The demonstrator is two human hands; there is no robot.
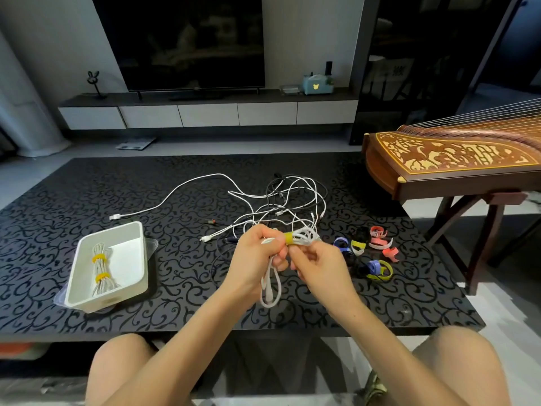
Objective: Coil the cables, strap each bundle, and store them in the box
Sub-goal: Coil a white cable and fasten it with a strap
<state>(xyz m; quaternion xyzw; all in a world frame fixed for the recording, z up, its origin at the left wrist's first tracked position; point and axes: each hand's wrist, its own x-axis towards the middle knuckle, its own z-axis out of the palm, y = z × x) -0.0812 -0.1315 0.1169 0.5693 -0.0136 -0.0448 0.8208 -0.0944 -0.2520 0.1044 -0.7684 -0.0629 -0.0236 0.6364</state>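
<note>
While aloft, bundle (304, 238) in L+R hands (254, 256) (317, 266).

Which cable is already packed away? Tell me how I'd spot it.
On the black patterned table, look to the white box near its left edge. Inside lies a coiled white cable. Alone among the cables, it wears two yellow straps and lies apart from the loose tangle.
</note>
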